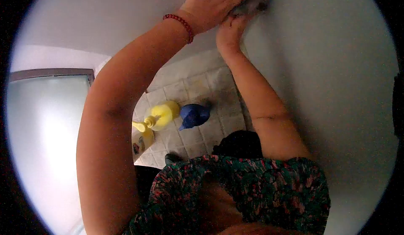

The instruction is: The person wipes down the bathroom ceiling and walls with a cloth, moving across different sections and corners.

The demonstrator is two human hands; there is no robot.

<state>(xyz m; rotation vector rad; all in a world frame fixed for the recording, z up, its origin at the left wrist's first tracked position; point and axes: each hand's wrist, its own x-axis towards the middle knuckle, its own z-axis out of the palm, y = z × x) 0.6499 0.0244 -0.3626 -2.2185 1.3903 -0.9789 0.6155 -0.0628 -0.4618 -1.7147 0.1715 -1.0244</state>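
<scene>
My left hand (213, 4), with a dark red bead bracelet (181, 23) at the wrist, reaches to the top of the view. Its fingers stretch out toward the upper right, along the pale wall. Just below it, my right hand (231, 33) is raised with its fingers toward a small, dark and partly shiny thing (253, 2). Blur and dim light hide what kind of thing that is, and how the right fingers lie on it. The left fingertips are close to the same thing and partly cut off by the frame edge.
Below the arms are pale tiles (198, 139) with a yellow bottle (165, 114), a dark blue bottle (195, 115) and a yellow pump-topped bottle (143, 142), partly behind my left arm. A frosted pane (46, 121) in a brown frame is at the left. A plain grey wall (345, 100) rises at the right.
</scene>
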